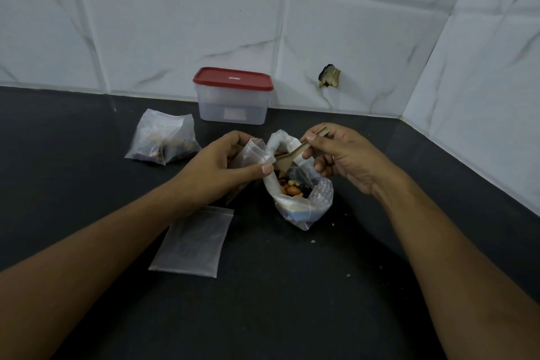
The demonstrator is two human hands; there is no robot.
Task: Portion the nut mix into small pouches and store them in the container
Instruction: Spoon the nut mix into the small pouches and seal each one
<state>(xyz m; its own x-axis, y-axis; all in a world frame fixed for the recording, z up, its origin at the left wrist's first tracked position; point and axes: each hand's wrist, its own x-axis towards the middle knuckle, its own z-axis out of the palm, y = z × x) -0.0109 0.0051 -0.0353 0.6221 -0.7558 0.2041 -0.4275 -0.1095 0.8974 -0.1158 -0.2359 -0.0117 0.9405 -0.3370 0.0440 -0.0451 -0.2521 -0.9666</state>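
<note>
Pinching the pouch [253, 152] open with our left hand [222, 164], thumb and fingers curled on its rim, we grip the spoon [292, 155] in our right hand [342, 155]. The spoon's long axis runs from the right hand down and to the left. Its bowl sits over the open bag [311, 203] of nut mix [292, 189], just beside the pouch mouth. The pouch lies directly left of the bowl, so the transfer should need only a short leftward tip. The bag's raised rim stands between bowl and pouch and may cause spills. Filled pouches [163, 140] lie far left, a spare pouch [193, 242] lies flat nearer us, and the lidded container [233, 105] stands at the wall, well apart.
</note>
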